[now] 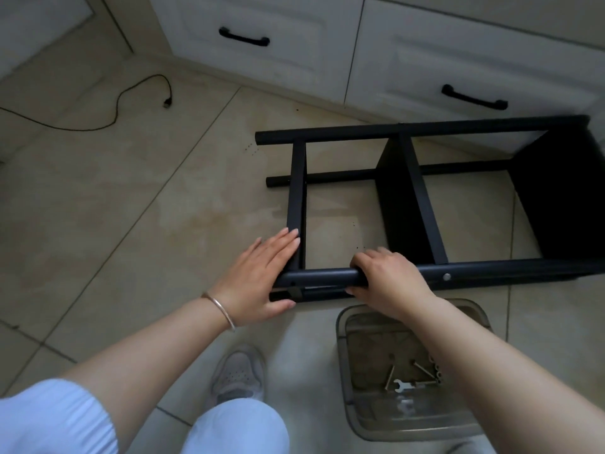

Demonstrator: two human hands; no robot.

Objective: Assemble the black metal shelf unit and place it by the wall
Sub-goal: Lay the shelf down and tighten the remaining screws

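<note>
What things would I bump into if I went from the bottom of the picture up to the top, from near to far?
Grey shoe → right hand gripping the nearest black tube of the shelf unit → the shelf unit's far tube → white drawers with black handles.

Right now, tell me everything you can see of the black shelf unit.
The black shelf unit lies on its side on the tiled floor, in front of the white drawers. It looks like matte black metal: round tube posts joined by flat shelf panels and a crossbar at the left end. A silver bolt head shows on the near post. The right hand grips that near post; the left hand rests flat against its left end and the crossbar, thumb underneath.
</note>
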